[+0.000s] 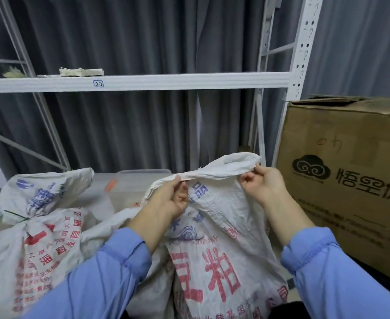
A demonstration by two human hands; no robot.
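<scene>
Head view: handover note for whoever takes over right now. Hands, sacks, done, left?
Left hand: grips the front sack by its top edge, left end.
Right hand: pinches the same edge, right end.
Front sack: upright, beside the cardboard box; tied sack to its left.
Done: top edge held up, stretched between both hands.
Left: probably gather and tie the mouth; no tie shows on it.

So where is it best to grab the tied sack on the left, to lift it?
Grip the tied sack at its cinched neck, beside the dark cord, from above: the cloth is gathered narrow there, while the body below is wide and bulging.
</scene>
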